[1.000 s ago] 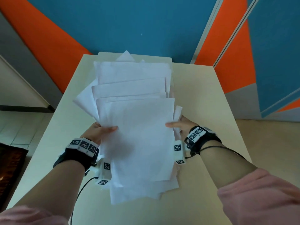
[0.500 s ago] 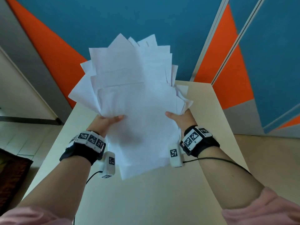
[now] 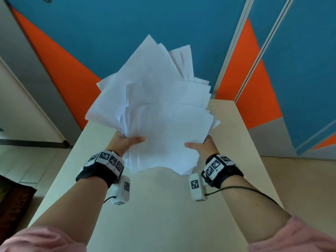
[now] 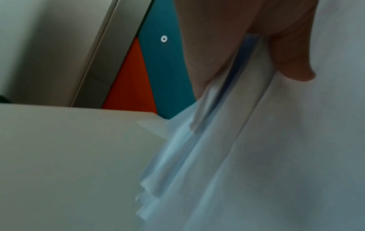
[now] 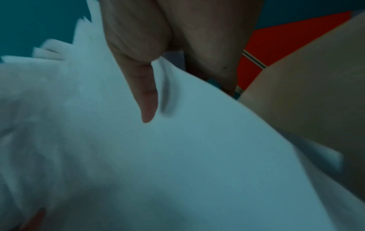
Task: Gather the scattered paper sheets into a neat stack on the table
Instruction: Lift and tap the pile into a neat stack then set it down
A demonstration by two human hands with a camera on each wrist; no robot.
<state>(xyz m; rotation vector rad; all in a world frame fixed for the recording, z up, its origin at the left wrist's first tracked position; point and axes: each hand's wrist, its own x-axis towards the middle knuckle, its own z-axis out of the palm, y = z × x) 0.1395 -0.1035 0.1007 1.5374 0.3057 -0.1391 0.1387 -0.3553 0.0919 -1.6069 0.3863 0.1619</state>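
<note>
A loose bundle of several white paper sheets [image 3: 160,113] stands tilted upright above the cream table [image 3: 163,206], its top corners fanned out unevenly. My left hand [image 3: 127,141] grips the bundle's left edge, thumb on the front. My right hand [image 3: 201,147] grips the right edge the same way. In the left wrist view the thumb [image 4: 290,59] presses the paper sheets [image 4: 276,156], whose edges splay apart. In the right wrist view the thumb [image 5: 146,100] lies on the front sheet [image 5: 138,156]. The fingers behind the paper are hidden.
The table's far edge [image 3: 223,101] meets a wall of blue and orange panels [image 3: 163,24]. A light floor [image 3: 300,188] lies to the right of the table, a dark rug [image 3: 12,202] at lower left.
Both hands have raised the bundle off the table and tipped it upright, and its lower edge has come up from near the front of the table.
</note>
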